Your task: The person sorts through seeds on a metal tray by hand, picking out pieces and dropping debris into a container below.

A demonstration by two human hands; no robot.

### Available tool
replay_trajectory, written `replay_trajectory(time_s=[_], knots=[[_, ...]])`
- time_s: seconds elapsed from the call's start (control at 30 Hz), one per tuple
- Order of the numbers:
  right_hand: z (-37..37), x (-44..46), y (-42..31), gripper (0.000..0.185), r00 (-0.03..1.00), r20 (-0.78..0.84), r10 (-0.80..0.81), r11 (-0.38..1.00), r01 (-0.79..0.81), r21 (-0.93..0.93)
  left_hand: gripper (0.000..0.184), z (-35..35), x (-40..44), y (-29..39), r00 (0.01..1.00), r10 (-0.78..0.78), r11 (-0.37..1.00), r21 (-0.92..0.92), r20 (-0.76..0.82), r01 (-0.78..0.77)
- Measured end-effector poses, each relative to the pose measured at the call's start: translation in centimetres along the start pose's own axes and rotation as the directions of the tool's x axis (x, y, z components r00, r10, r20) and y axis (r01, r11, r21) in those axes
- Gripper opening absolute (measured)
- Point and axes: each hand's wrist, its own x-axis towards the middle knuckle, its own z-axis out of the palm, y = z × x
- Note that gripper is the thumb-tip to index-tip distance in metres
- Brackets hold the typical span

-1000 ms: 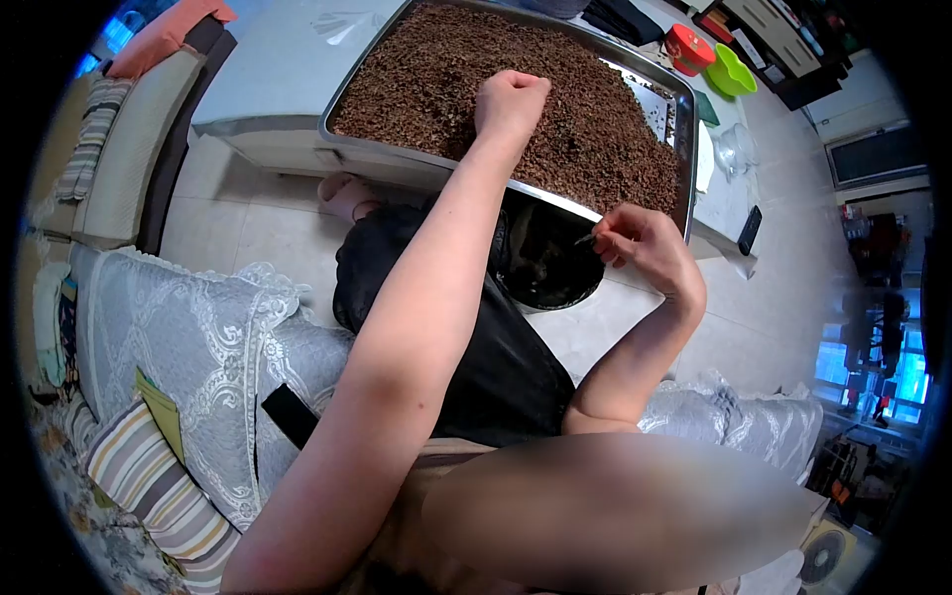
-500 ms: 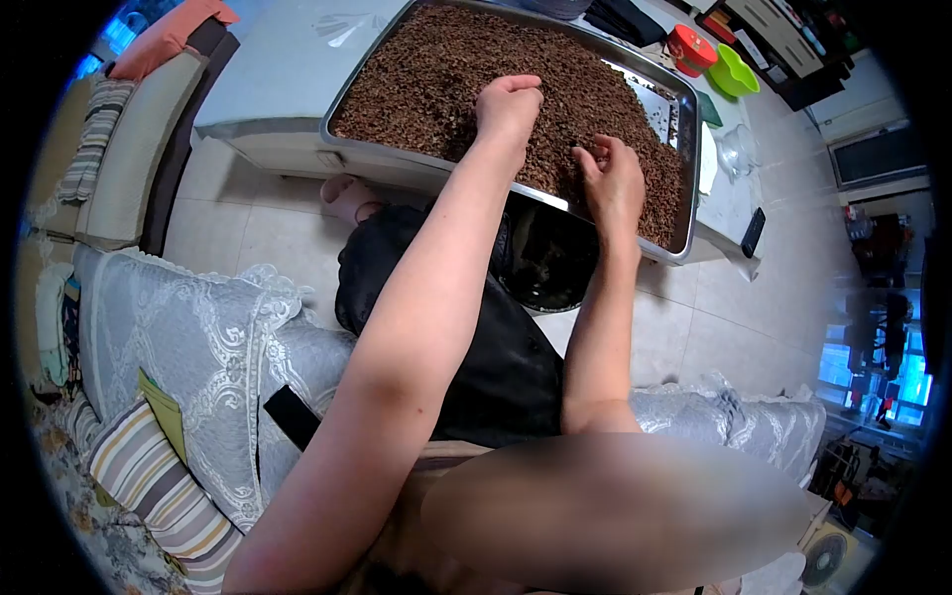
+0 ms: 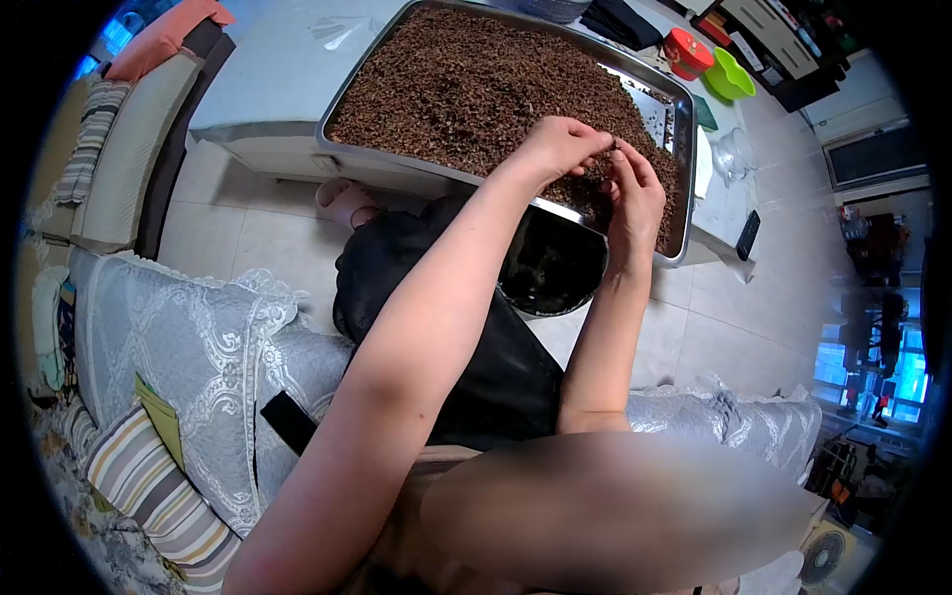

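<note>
A large metal tray [image 3: 328, 121] holds a thick spread of dark brown, dried, crumbly pieces [image 3: 476, 79]. Over its near right part, my left hand [image 3: 563, 151] is closed in a pinch. My right hand [image 3: 636, 198] meets it fingertip to fingertip, with thumb and index finger also pinched together. A tiny dark piece seems to sit between the touching fingertips, too small to name. Below the tray's near edge stands a black, shiny bucket-like container [image 3: 553, 263], partly hidden by my legs and arm.
The tray rests on a pale table [image 3: 268, 74]. Beyond its right end are a red round box [image 3: 687, 55], a green bowl [image 3: 731, 75], a clear glass bowl [image 3: 735, 154] and a black remote [image 3: 749, 235]. A lace-covered sofa [image 3: 188, 347] is around me.
My left hand has moved right and nearer from the middle of the tray to meet my right hand. My right hand's fingers have drawn together, and it has shifted slightly right.
</note>
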Motion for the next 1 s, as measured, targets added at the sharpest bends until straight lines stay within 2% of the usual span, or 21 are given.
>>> replay_trajectory(time_s=[0.13,0.27,0.43,0.53,0.63,0.73,0.77,0.8,0.87,1.0], knots=[[0.5,0.2,1.1,0.029,0.987,-0.016,-0.158,0.975,0.153,-0.163,0.027,0.3,-0.6,-0.1,0.999,0.035,0.999,0.016,-0.019,-0.035],[0.6,0.3,1.4,0.026,0.986,-0.02,-0.164,0.956,0.153,-0.252,0.024,-0.6,0.1,-0.7,1.0,-0.004,0.997,-0.08,-0.026,0.002],[0.6,0.2,1.3,0.021,0.989,-0.085,-0.119,0.984,0.106,-0.14,0.029,-0.9,0.4,-0.6,0.995,-0.041,0.988,-0.15,-0.094,0.027],[0.2,0.2,1.4,0.02,0.99,-0.073,-0.12,0.987,0.111,-0.115,0.037,-1.0,0.6,-0.9,0.995,-0.006,0.986,-0.165,-0.103,-0.011],[0.3,0.2,1.4,0.021,0.983,-0.063,-0.173,0.969,0.158,-0.191,0.036,-0.1,0.0,-0.3,0.996,0.021,1.0,-0.003,-0.083,-0.021],[0.9,0.0,1.7,0.023,0.956,-0.058,-0.288,0.905,0.252,-0.343,0.032,0.1,-0.3,-0.3,0.988,0.152,0.982,0.107,0.028,-0.154],[1.1,0.1,1.9,0.023,0.941,-0.058,-0.332,0.878,0.286,-0.382,0.028,0.3,-0.5,-0.3,0.994,0.109,0.989,0.102,0.025,-0.111],[1.4,0.1,2.0,0.024,0.925,-0.055,-0.376,0.849,0.319,-0.421,0.027,0.2,-0.3,-0.5,0.996,0.087,0.993,0.078,0.019,-0.088],[1.6,-0.2,2.0,0.024,0.929,-0.085,-0.361,0.875,0.306,-0.375,0.027,0.0,0.2,-0.6,0.999,0.044,0.999,0.029,0.008,-0.044],[1.7,0.2,2.4,0.023,0.938,-0.1,-0.331,0.918,0.296,-0.264,0.022,-0.4,0.4,-0.9,0.999,-0.006,0.981,-0.194,0.052,0.016]])
